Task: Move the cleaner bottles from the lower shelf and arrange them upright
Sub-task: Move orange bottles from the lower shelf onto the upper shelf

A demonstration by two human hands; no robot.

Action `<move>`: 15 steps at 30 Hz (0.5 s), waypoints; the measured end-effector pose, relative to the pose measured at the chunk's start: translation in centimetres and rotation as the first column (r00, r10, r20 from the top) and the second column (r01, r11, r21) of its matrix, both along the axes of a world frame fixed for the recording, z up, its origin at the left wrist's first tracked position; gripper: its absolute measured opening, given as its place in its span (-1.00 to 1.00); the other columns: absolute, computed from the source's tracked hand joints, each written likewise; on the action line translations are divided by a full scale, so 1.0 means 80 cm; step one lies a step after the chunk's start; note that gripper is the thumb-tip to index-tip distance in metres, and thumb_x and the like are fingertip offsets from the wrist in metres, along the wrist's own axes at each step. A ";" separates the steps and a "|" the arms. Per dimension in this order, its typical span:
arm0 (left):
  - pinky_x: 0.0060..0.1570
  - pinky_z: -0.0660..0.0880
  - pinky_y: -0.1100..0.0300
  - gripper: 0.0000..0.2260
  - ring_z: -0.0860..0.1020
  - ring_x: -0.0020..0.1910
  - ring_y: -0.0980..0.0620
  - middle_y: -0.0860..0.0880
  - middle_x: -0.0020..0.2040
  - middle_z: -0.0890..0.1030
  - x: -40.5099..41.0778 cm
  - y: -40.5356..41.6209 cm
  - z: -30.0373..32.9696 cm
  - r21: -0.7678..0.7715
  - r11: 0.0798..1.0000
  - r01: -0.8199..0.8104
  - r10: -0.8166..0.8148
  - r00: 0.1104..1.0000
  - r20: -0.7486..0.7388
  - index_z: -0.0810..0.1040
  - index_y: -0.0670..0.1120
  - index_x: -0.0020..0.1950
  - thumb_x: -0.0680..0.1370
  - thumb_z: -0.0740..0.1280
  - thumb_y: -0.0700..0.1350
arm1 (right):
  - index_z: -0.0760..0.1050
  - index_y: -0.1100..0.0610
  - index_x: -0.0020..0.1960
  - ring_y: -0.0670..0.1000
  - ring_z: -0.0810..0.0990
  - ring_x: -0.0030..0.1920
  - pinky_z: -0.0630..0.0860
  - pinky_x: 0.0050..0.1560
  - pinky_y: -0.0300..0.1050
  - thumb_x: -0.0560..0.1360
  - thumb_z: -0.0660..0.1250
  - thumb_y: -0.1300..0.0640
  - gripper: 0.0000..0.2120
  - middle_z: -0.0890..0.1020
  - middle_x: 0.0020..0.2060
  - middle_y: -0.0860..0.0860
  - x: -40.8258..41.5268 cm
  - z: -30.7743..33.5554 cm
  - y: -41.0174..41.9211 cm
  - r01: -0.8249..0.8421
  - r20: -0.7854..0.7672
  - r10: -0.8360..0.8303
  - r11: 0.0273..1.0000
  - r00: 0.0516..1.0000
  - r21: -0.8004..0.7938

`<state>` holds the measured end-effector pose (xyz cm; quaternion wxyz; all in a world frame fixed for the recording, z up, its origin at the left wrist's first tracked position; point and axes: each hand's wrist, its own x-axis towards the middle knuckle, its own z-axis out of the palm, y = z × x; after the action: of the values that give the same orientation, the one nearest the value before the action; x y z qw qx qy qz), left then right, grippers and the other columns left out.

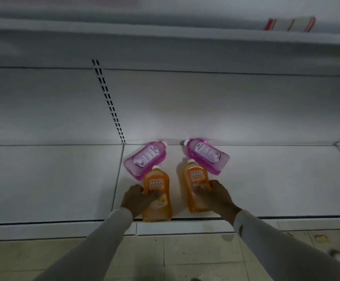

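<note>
Two orange cleaner bottles lie flat near the front of the white lower shelf (53, 179), caps pointing to the back. My left hand (138, 198) grips the left orange bottle (157, 196) around its middle. My right hand (215, 196) grips the right orange bottle (195, 179) the same way. Behind them two pink bottles lie on their sides: the left pink bottle (144, 159) and the right pink bottle (207, 156), their white caps touching the back panel.
An upper shelf (165, 35) overhangs the bay, with a red-and-white pack (290, 24) on it at the right. A slotted upright (108, 102) runs down the back panel. Beige tiled floor (185, 258) lies below the shelf edge.
</note>
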<state>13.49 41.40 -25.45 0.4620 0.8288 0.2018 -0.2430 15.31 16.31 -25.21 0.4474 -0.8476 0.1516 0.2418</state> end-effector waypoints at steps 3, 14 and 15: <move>-0.04 0.58 0.08 -0.59 0.64 -0.14 0.01 -0.02 -0.10 0.67 0.013 -0.011 -0.006 0.043 0.998 -0.042 0.043 0.999 -0.019 0.61 -0.03 0.01 0.35 0.47 0.24 | 0.53 0.05 0.09 -0.05 0.66 -0.14 0.52 -0.24 -0.22 0.40 0.44 -0.15 -0.62 0.68 -0.12 -0.03 0.023 -0.011 0.003 0.038 -0.013 -0.038 0.999 0.999 -0.001; 0.07 0.58 -0.07 -0.69 0.66 -0.08 -0.05 -0.07 -0.06 0.69 0.004 -0.023 0.007 -0.149 0.974 -0.173 0.171 0.985 -0.029 0.62 -0.06 0.00 0.35 0.53 0.04 | 0.56 0.08 0.10 0.08 0.69 -0.02 0.61 0.10 0.12 0.33 0.56 0.11 -0.62 0.70 -0.03 0.08 0.049 -0.003 -0.005 -0.030 -0.153 0.068 0.971 0.986 0.239; 0.07 0.59 -0.07 -0.72 0.65 -0.07 -0.04 -0.07 -0.04 0.69 -0.002 -0.024 0.009 -0.156 0.974 -0.166 0.166 0.986 -0.008 0.60 -0.05 0.01 0.37 0.53 0.01 | 0.56 0.09 0.12 0.08 0.69 -0.01 0.60 0.11 0.12 0.34 0.55 0.13 -0.62 0.70 -0.01 0.09 0.046 0.001 -0.006 -0.035 -0.144 0.074 0.966 0.987 0.256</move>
<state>13.36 39.50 -24.72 0.5446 0.7708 0.2496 -0.2166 18.95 15.82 -25.16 0.5318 -0.7666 0.1300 0.3355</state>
